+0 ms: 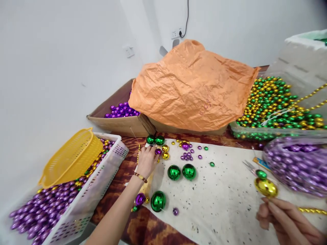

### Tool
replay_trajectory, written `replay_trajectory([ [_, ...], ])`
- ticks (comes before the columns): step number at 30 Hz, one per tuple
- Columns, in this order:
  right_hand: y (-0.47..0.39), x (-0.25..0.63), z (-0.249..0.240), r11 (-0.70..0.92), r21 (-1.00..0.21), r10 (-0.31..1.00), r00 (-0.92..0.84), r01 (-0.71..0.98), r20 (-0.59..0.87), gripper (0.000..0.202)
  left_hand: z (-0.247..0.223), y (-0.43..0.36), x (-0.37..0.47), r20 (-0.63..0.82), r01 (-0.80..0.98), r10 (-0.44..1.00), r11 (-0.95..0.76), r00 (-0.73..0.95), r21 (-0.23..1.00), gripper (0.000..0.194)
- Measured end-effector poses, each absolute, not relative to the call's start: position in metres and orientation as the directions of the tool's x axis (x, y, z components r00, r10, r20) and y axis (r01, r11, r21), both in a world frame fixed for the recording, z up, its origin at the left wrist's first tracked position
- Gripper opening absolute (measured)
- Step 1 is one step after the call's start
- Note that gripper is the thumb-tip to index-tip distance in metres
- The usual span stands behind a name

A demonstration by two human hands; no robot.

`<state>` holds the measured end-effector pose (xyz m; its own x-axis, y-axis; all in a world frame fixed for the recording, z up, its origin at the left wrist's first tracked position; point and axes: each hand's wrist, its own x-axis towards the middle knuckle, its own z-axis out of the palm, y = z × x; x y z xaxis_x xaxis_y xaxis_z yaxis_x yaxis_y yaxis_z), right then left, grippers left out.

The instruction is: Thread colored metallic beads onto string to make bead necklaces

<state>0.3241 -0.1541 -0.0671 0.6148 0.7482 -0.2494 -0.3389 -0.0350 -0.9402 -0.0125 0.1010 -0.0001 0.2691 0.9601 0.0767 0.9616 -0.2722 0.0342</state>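
My left hand (146,160), wearing a beaded bracelet, reaches over the left edge of the white cloth (196,197). Its fingers are closed at a shiny purple bead (158,151), beside two gold beads (165,148). At the lower right, my right hand (286,216) pinches at the underside of a large gold bead (266,187). A smaller green bead (261,174) sits against the top of that gold bead. Whether a thread runs through them I cannot tell. Large green beads (189,172) and small purple beads (187,156) lie on the cloth between my hands.
A white basket (102,190) of beads with a yellow basket (68,158) stands left. Behind are a cardboard box (122,124), an orange sack (194,88) and a clear bin (278,131) of beads. Scissors (249,167) and a bag of purple beads (293,166) lie right.
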Motion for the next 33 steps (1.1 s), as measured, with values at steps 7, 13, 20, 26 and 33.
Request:
replay_trajectory([
  [7,-0.153,0.305,-0.066,-0.027,-0.954,0.841,0.51,-0.299,-0.184,0.017,-0.014,0.112,-0.004,0.081,0.959,0.965,-0.258,0.25,0.115,0.026],
  [13,-0.149,0.286,-0.055,-0.078,-0.968,0.898,0.405,-0.238,-0.172,0.018,0.011,0.084,0.005,0.123,0.745,0.957,-0.283,0.264,0.604,0.034],
  [20,-0.14,0.252,-0.04,-0.133,-0.952,0.925,0.311,-0.275,-0.219,0.026,0.031,0.014,0.065,-0.103,-0.029,0.941,0.118,0.324,0.993,0.04],
  [26,-0.144,0.245,-0.041,-0.122,-0.956,0.93,0.305,-0.267,-0.204,0.03,0.027,0.0,0.094,0.028,-0.041,0.961,-0.017,0.277,0.999,0.035],
  [33,-0.149,0.243,-0.054,-0.097,-0.961,0.944,0.283,-0.259,-0.171,0.03,0.028,-0.006,0.095,0.083,0.006,0.963,-0.087,0.256,0.996,0.037],
])
